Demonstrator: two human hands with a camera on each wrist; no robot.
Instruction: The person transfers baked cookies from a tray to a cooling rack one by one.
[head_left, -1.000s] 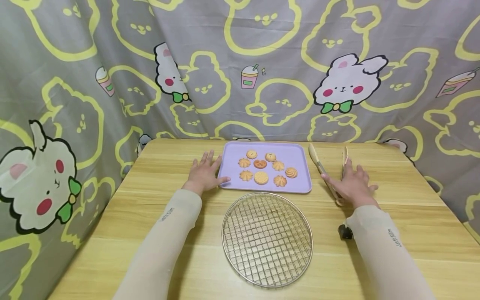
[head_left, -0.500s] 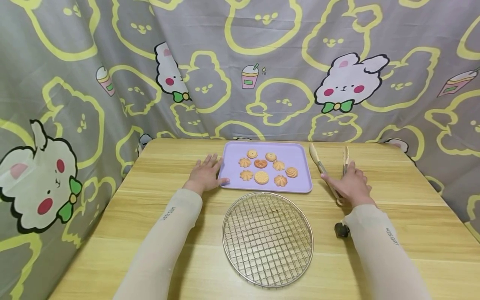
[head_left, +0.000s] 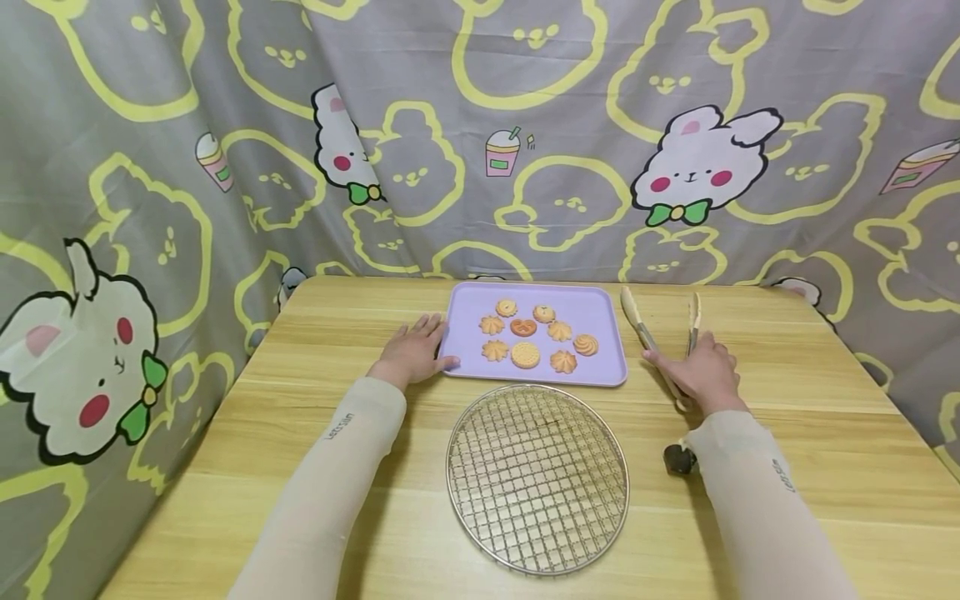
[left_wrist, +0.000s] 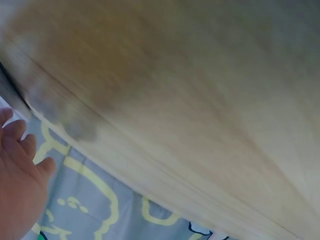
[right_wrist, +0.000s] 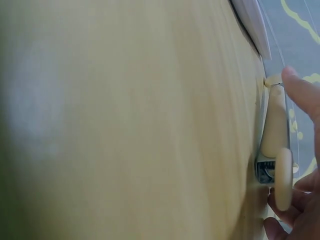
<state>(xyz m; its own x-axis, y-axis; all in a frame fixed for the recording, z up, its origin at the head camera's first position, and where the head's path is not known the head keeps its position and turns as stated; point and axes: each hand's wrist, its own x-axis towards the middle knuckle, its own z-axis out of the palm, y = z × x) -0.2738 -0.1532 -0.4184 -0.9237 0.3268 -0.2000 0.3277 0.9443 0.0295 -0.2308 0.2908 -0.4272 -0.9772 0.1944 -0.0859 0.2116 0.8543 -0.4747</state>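
The tongs (head_left: 663,346), right of centre, are clasped by the right hand (head_left: 701,375); the left hand (head_left: 411,350) is laid flat beside the tray (head_left: 600,371). All cookies (head_left: 525,356) remain there; the rack (head_left: 537,478) is unfilled.

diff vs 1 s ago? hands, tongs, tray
The right hand, spread flat over the cream-coloured tongs a second ago, has drawn its fingers in and now curls round the tongs' arms near the hinge. The tongs have not left the wooden table. The left hand stays flat beside the lilac tray; the cookies and round wire rack are unmoved.
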